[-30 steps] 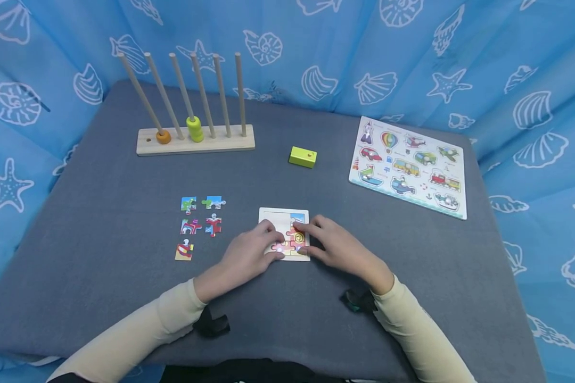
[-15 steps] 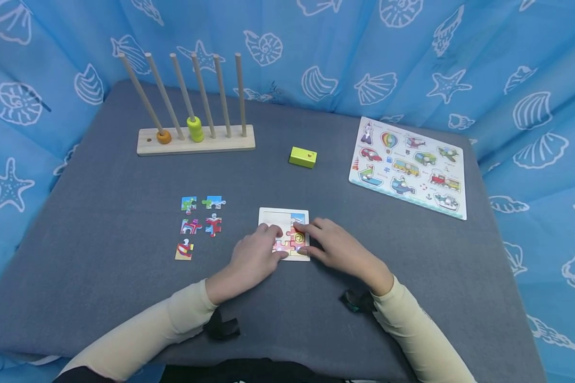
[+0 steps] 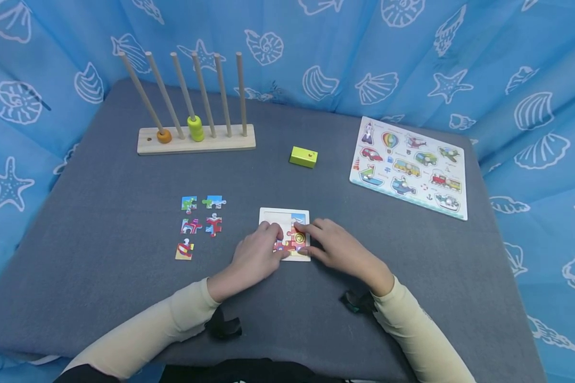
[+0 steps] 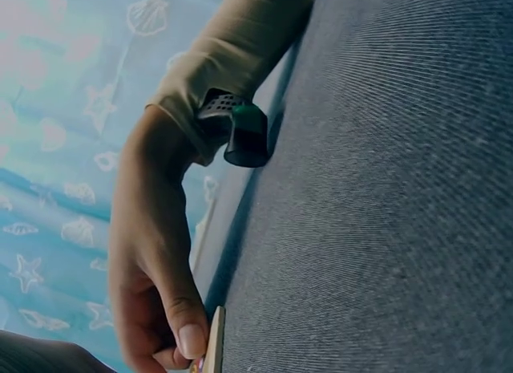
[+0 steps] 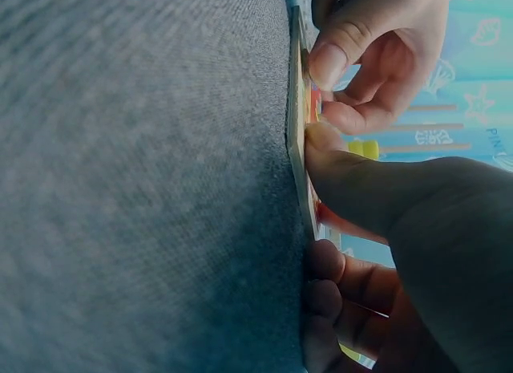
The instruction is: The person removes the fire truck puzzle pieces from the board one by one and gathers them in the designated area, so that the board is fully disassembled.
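Touching the puzzle board (image 3: 277, 217), right hand (image 3: 337, 244) has thumb and finger apart; left hand (image 3: 256, 252), grip unclear

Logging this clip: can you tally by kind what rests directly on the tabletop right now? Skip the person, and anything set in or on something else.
Loose puzzle pieces: 5
Puzzle tray: 1
Peg rack: 1
Block: 1
Picture board: 1
Total: 9
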`<state>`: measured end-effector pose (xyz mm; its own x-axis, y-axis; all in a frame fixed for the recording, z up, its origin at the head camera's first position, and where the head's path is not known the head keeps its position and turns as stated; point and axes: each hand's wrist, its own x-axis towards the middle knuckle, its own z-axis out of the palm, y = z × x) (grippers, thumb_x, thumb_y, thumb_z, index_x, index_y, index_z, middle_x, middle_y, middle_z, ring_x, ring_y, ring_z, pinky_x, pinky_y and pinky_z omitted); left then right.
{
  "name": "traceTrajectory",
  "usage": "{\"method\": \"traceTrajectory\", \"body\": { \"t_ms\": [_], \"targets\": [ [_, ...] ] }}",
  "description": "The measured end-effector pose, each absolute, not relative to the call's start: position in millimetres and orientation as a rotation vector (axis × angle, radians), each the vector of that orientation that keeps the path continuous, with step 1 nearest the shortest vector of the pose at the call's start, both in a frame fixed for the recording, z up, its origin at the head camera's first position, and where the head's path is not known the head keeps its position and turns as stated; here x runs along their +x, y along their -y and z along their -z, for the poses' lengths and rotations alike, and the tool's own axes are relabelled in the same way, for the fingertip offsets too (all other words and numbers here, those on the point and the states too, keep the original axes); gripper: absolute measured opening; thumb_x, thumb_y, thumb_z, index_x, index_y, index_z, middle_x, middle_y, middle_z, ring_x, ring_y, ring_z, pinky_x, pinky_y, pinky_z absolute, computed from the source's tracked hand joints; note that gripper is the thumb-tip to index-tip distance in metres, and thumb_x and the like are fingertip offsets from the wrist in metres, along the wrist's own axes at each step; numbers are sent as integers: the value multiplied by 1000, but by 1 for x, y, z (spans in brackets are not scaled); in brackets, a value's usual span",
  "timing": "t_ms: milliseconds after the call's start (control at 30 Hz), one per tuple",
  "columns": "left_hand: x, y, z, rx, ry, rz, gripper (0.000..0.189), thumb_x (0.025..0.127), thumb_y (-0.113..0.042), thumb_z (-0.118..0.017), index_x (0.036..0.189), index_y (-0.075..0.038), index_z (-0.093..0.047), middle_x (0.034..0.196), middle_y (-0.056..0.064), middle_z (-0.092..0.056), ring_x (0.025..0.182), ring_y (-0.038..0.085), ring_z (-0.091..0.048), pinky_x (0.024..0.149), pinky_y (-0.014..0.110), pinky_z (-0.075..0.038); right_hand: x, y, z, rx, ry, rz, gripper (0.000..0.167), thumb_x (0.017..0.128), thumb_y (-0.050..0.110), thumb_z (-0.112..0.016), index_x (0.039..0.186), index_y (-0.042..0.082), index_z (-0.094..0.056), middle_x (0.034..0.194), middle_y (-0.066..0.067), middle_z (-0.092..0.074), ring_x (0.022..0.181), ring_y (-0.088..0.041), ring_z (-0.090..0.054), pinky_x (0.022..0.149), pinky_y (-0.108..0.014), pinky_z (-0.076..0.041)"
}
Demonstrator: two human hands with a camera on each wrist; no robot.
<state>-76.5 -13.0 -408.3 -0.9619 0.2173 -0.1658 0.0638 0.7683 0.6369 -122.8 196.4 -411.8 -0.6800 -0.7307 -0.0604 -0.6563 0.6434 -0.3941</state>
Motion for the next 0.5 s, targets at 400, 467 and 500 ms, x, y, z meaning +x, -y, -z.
{"method": "traceTrajectory", "body": {
  "t_ms": [400,467,500],
  "targets": [
    [-85,16,409,232,-2686,-1080,12,86,-21,-71,85,-13,-62,68,-1,-48,56,13,-42,50,26,-29,-123,-196,411,-1137,-2650,497,49,91,32,-66,136,14,-54,94,-3,-56,82,-15,-48,73,-32,-42],
    [-86,16,409,250,-2681,-1081,11,86,-21,-71,86,-14,-63,66,-2,-48,54,13,-40,50,26,-28,-123,-196,411,-1133,-2649,496,49,91,32,-66,136,14,-54,94,-3,-56,83,-16,-49,73,-33,-42],
    [-86,17,408,260,-2679,-1080,11,87,-21,-71,87,-14,-63,66,-3,-48,54,12,-40,50,26,-28,-123,-196,411,-1132,-2649,496,49,91,32,-66,136,14,-53,95,-3,-56,83,-16,-49,73,-33,-42]
  ]
}}
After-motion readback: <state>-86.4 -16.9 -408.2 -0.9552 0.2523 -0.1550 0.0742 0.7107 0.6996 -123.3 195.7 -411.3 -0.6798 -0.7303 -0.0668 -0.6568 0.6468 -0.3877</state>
